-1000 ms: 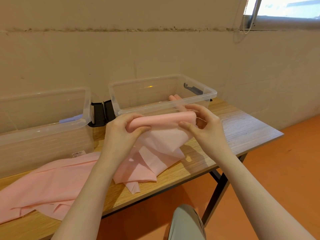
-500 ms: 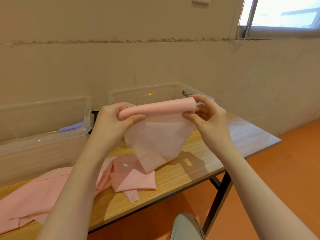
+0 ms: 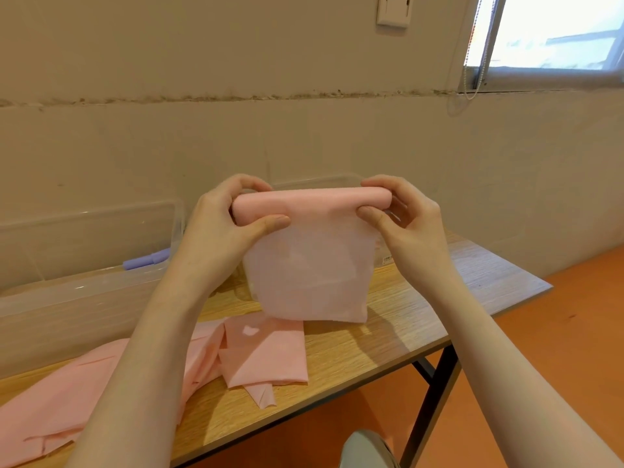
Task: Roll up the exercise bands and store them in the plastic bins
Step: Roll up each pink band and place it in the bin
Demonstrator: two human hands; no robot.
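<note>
A pink exercise band (image 3: 310, 211) is partly rolled into a tube held up above the table. My left hand (image 3: 223, 224) grips the roll's left end and my right hand (image 3: 405, 214) grips its right end. A thin, see-through length of the band hangs down from the roll to the rest of the pink band (image 3: 263, 352), which lies crumpled across the wooden table (image 3: 405, 319). A clear plastic bin (image 3: 84, 251) stands at the left with a purple rolled band (image 3: 145, 260) inside. A second clear bin (image 3: 320, 182) is mostly hidden behind the roll and my hands.
The table's front edge runs diagonally, with black metal legs (image 3: 429, 393) and orange floor (image 3: 557, 332) below and to the right. A beige wall stands close behind the bins, with a window (image 3: 553, 35) at the upper right. My knee (image 3: 368, 450) shows at the bottom.
Both hands have lifted the pink roll upward, away from the table. More band now hangs free below the roll, and the view has tilted up.
</note>
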